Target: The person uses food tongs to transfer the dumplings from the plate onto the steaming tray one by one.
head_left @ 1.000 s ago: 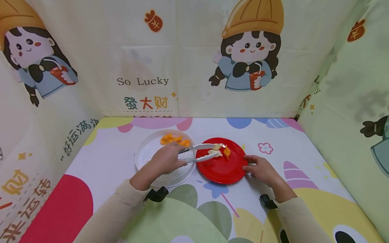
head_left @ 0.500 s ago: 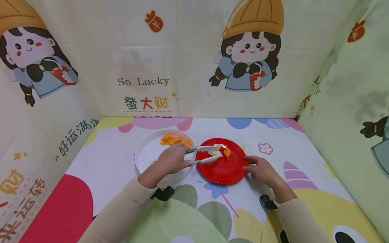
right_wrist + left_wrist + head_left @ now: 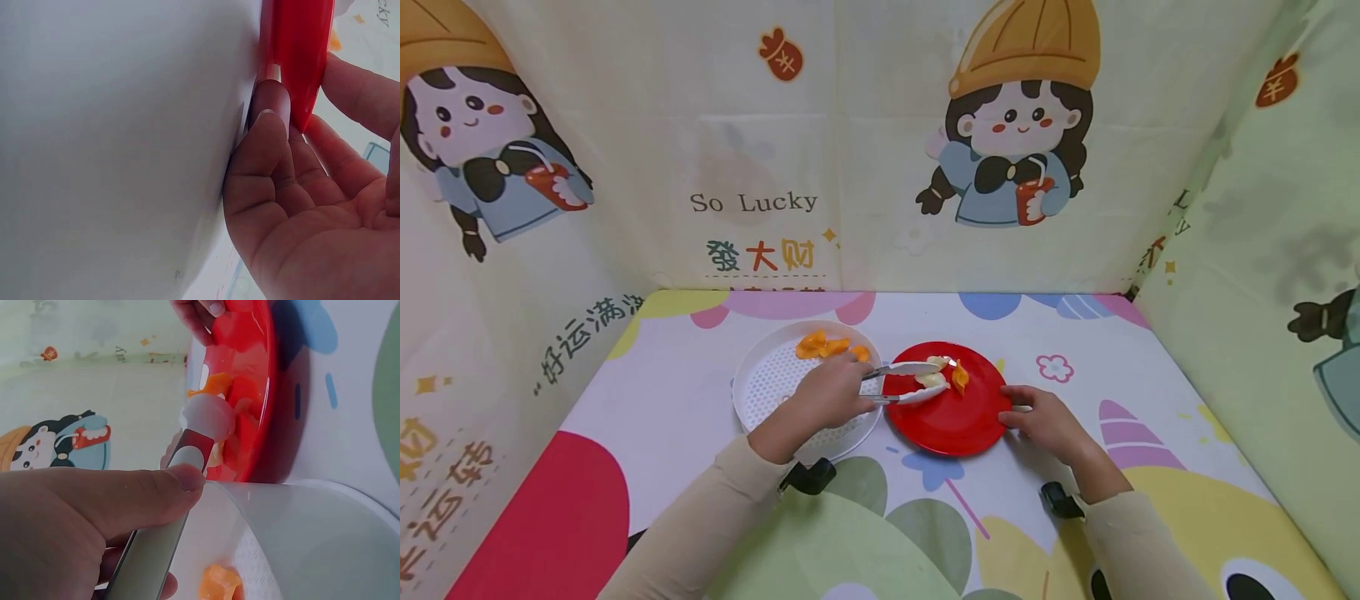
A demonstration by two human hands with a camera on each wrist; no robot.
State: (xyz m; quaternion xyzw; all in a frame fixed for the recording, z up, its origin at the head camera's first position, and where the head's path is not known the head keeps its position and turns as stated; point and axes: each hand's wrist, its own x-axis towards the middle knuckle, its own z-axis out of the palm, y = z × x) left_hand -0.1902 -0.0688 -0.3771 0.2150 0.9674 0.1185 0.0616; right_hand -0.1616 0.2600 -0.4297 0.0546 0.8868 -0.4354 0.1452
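Note:
My left hand (image 3: pixel 831 392) grips a pair of metal tongs (image 3: pixel 910 368) with white tips, reaching over the red plate (image 3: pixel 955 429). Between the spread tips lie small white dumpling-like pieces (image 3: pixel 932 380); I cannot tell whether the tips touch them. Just right of these sits an orange dumpling-like piece (image 3: pixel 959 377), also in view in the left wrist view (image 3: pixel 215 383). My right hand (image 3: pixel 1045 423) holds the plate's right rim, its thumb on the upper side and fingers beneath, as the right wrist view shows. The left forearm and hand cover part of the white tray.
A round white tray (image 3: pixel 760 379) with a perforated bottom stands left of the plate, close to it. Several orange pieces (image 3: pixel 812 343) lie at its back. The table (image 3: pixel 692 392) has a printed cover, and patterned cloth walls (image 3: pixel 865 167) rise behind and at both sides.
My left hand and the tongs have shifted a little to the right, the tips now further along beside the white pieces. The right hand and the plate stay where they were.

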